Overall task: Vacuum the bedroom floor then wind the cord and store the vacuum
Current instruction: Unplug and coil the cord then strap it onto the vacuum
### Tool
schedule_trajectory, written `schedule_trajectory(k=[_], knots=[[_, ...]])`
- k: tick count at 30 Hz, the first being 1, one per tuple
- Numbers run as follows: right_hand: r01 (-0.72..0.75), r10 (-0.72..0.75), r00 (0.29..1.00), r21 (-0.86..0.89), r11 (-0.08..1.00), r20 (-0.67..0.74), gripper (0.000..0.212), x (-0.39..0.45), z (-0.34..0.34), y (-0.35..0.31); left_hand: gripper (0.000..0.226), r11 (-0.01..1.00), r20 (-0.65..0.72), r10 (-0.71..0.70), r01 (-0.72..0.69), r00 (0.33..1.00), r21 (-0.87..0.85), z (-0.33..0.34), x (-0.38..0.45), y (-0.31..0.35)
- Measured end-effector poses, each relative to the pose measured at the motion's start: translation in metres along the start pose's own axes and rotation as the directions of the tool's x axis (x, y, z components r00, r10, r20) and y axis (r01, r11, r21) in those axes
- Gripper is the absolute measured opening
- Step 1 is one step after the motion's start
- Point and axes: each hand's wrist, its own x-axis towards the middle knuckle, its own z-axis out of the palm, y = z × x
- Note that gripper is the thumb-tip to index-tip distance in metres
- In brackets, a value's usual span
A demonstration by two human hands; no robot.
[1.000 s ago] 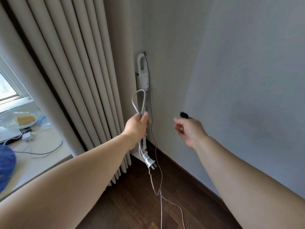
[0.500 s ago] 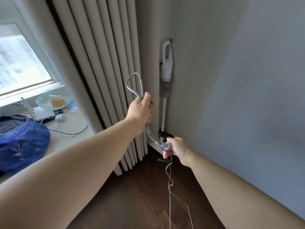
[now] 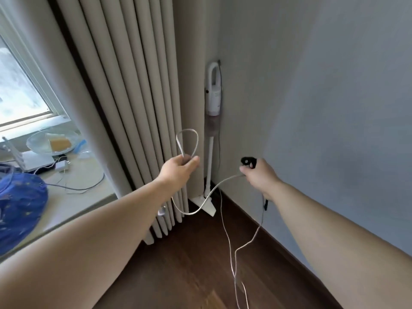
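Note:
A white stick vacuum (image 3: 213, 101) stands upright in the corner between the curtain and the wall, its floor head (image 3: 206, 205) on the dark wood floor. My left hand (image 3: 179, 169) is shut on the white cord (image 3: 196, 211), with one loop sticking up above the fist. The cord sags from that hand down past the plug (image 3: 161, 212) and rises to my right hand (image 3: 259, 176), which grips it too. A small black object (image 3: 248, 162) also sits in my right hand. More cord trails from there down across the floor.
Beige pleated curtains (image 3: 138, 97) hang left of the vacuum. A window ledge (image 3: 73, 197) at left carries a glass plate (image 3: 52, 142), a charger with cables and a blue cloth bundle (image 3: 20, 210). The grey wall (image 3: 323, 108) bounds the right side.
My right hand took the cord near the plug, then rose and pulled out to the right, stretching a length of cord between both hands. The plug now hangs below my left forearm.

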Motion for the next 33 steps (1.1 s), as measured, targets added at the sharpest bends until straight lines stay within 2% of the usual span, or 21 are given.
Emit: schedule_trajectory(k=[2,4,7,10,12,14,17,19,20,21,23,26,29,31,33], knots=[[0.022,-0.026,0.999,0.090,0.996,0.044,0.026,0.002,0.010,-0.020,0.016,0.999,0.123,0.030,-0.028,0.992,-0.018,0.019,-0.010,0.013],[0.012,-0.020,0.999,0.193,0.981,0.041,0.033,0.003,0.017,-0.034,0.025,0.995,0.206,0.063,-0.045,0.976,-0.093,0.031,-0.014,0.021],[-0.013,0.012,1.000,0.347,0.938,0.004,0.031,0.005,0.021,-0.044,0.034,0.986,0.293,0.037,0.014,0.955,-0.168,0.044,-0.017,0.027],[0.031,-0.019,0.999,0.391,0.920,-0.035,0.024,0.003,0.016,-0.050,0.025,1.000,0.272,-0.018,0.022,0.962,-0.012,0.049,-0.018,0.028],[0.044,-0.047,0.999,0.461,0.886,-0.005,0.013,-0.004,0.007,-0.052,0.031,1.000,0.240,-0.012,0.006,0.971,0.025,0.045,-0.016,0.027],[0.068,-0.124,0.988,0.471,0.879,0.089,0.012,-0.014,-0.005,-0.050,0.031,0.999,0.191,0.025,-0.021,0.981,-0.025,0.039,-0.012,0.025],[0.104,-0.192,0.941,0.301,0.948,0.278,0.023,-0.022,-0.022,-0.028,0.029,0.983,0.085,0.050,-0.035,0.995,-0.178,0.025,-0.004,0.024],[0.077,-0.132,0.963,0.229,0.970,0.236,0.034,-0.020,-0.029,-0.012,0.030,0.959,0.026,0.020,-0.012,0.999,-0.282,0.014,0.000,0.023],[0.055,-0.101,0.980,0.249,0.967,0.174,0.035,-0.018,-0.031,-0.010,0.030,0.963,0.020,0.013,-0.007,1.000,-0.269,0.010,0.001,0.022],[0.032,-0.074,0.989,0.306,0.952,0.126,0.033,-0.017,-0.033,-0.013,0.030,0.975,0.033,0.008,0.000,0.999,-0.222,0.008,0.000,0.021],[-0.037,-0.024,0.993,0.489,0.872,0.118,0.020,-0.012,-0.031,-0.028,0.028,0.993,0.087,-0.017,0.027,0.996,-0.112,0.011,-0.006,0.021],[-0.149,-0.002,0.973,0.628,0.764,0.232,0.006,-0.019,-0.019,-0.063,0.025,0.994,0.154,-0.042,0.057,0.987,-0.089,0.030,-0.015,0.023],[-0.256,0.041,0.946,0.666,0.701,0.321,0.020,-0.029,-0.004,-0.083,0.032,0.995,0.187,-0.018,0.036,0.982,-0.096,0.049,-0.017,0.023],[-0.315,0.089,0.935,0.688,0.654,0.343,0.032,-0.031,0.001,-0.089,0.024,0.998,0.167,-0.018,0.029,0.986,-0.060,0.055,-0.018,0.022],[-0.345,0.113,0.928,0.699,0.626,0.356,0.034,-0.030,0.004,-0.090,0.016,0.999,0.129,-0.046,0.044,0.991,0.022,0.055,-0.019,0.024]])
